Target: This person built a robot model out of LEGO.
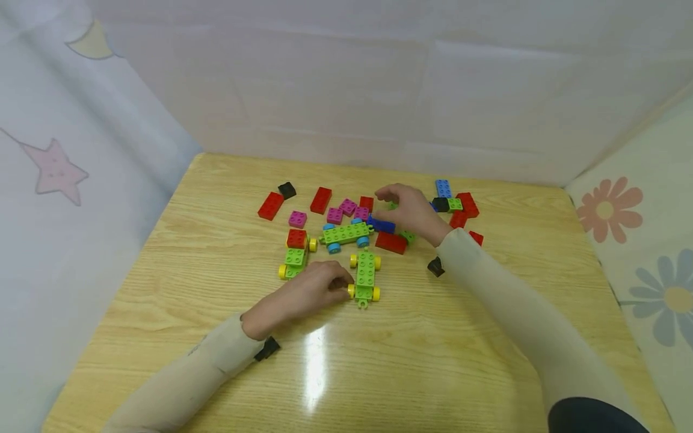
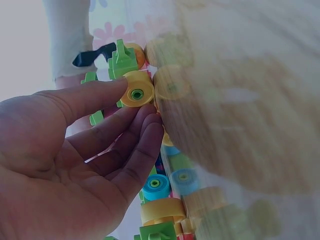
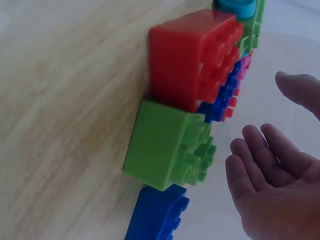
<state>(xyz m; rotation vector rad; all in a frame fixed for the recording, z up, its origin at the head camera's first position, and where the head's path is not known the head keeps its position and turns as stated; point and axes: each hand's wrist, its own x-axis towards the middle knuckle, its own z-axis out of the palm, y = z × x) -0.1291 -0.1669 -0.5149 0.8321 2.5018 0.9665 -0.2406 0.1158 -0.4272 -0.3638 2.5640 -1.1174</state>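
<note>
My left hand (image 1: 316,288) is at the left side of a green toy car base (image 1: 365,272) with yellow wheels. In the left wrist view, its thumb and curled fingers pinch the base at a yellow wheel (image 2: 137,90). My right hand (image 1: 414,210) hovers over the bricks at the back, fingers loosely bent, holding nothing. Below it lie a red brick (image 1: 391,242), a dark blue piece (image 1: 381,225) and a small green brick (image 3: 165,145). A second green base (image 1: 346,233) with blue wheels stands behind the first.
Left of the bases stands a green car (image 1: 295,257) topped by a red brick. Pink bricks (image 1: 334,215), red bricks (image 1: 321,200) and a black piece (image 1: 287,190) lie toward the back. More bricks, including a light blue brick (image 1: 443,188), lie at the right.
</note>
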